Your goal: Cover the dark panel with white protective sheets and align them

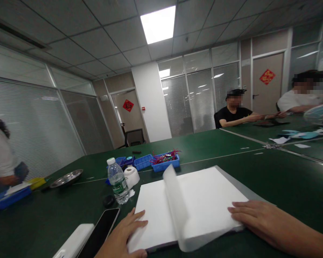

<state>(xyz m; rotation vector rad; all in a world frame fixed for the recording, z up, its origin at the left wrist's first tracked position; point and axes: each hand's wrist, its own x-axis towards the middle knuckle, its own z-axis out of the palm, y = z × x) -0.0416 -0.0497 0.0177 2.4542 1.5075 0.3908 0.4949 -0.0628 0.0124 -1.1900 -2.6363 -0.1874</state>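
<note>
Both hands, left hand (pixel 126 233) and right hand (pixel 254 215), lie open and flat on a white paper pad (pixel 204 200) whose thin, floppy, light sheet (pixel 174 204) curls mid-turn, best pinched at its free edge.

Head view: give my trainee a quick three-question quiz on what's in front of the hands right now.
1. True or false: the right hand lies flat on the open blank book.
2. What lies just left of the left hand? A) phone B) scissors C) mug
3. Fill in: a page stands curled up near the book's ____.

Key:
1. True.
2. A, the dark phone, beside a white case.
3. Middle; the water bottle stands further left.
</note>
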